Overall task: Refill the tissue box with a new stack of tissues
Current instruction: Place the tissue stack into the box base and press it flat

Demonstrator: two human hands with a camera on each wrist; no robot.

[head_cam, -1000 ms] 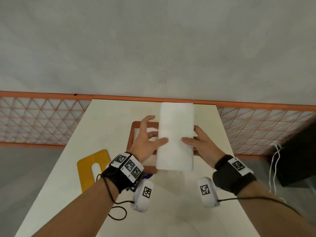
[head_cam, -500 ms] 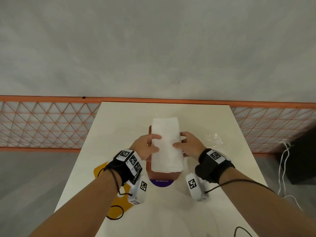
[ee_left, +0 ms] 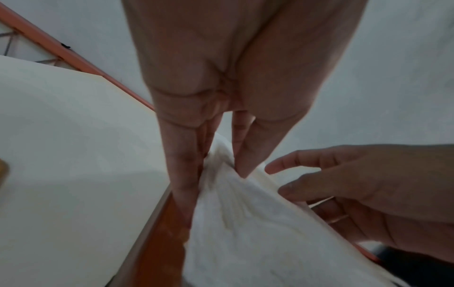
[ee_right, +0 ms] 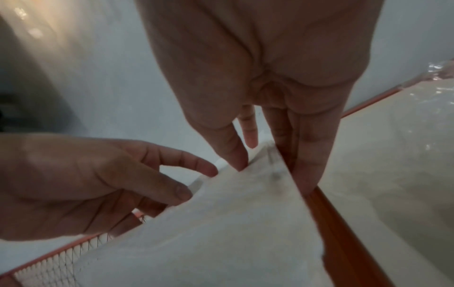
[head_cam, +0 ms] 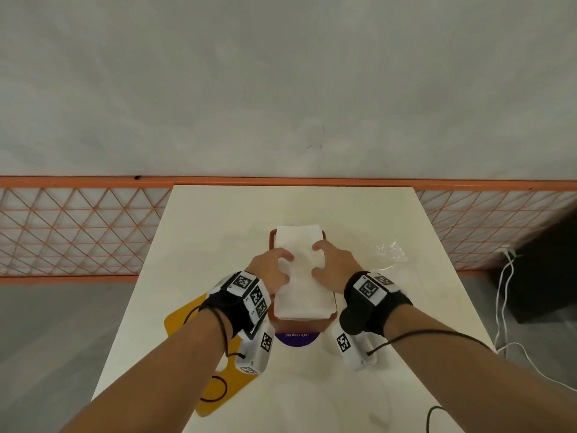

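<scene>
Gripping the tissue stack (head_cam: 300, 276) from both long sides, the left hand (head_cam: 271, 270) and right hand (head_cam: 333, 267) pinch it, thumbs on top, fingers down between stack and wall of the orange-brown tissue box (head_cam: 330, 320), where it sits partly seated. Risk: uneven pressing could buckle the soft sheets or snag an edge on the rim, leaving the top layers crumpled and proud.

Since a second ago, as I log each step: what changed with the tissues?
The tissue stack, then held up above the box, has come down into the orange tissue box. The left hand and right hand keep gripping its sides. The yellow lid stays on the table.
</scene>
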